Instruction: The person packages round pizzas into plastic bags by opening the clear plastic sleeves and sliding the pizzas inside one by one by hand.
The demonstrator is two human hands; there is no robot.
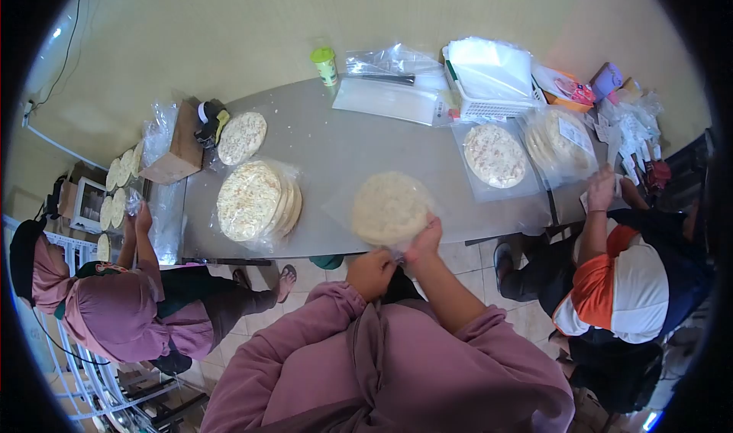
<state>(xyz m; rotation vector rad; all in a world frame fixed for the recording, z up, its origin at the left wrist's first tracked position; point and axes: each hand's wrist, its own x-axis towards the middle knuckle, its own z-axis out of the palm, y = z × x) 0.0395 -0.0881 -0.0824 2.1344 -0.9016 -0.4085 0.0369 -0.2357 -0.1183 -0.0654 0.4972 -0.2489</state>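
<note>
A round pizza base [391, 208] sits inside a clear plastic bag [341, 204], slightly blurred, in front of me at the table's near edge. My left hand [372, 273] is closed, pinching the gathered mouth of the bag. Beside it, my right hand [422, 243] grips the bag's near right side, close to the base's rim. To the left stands a stack of bagged bases [252, 202], with a single speckled base [243, 138] behind it. On the right lies one flat base in a bag [495, 156], next to a bagged stack with a label [560, 143].
Along the back are a green-lidded cup [324, 66], plastic sheets [385, 99] and a white basket [495, 106] with bags on it. A cardboard box [177, 147] stands at the left. Co-workers stand on both sides, the left person's hands [137, 218] and the right person's hand [601, 189] near their tables.
</note>
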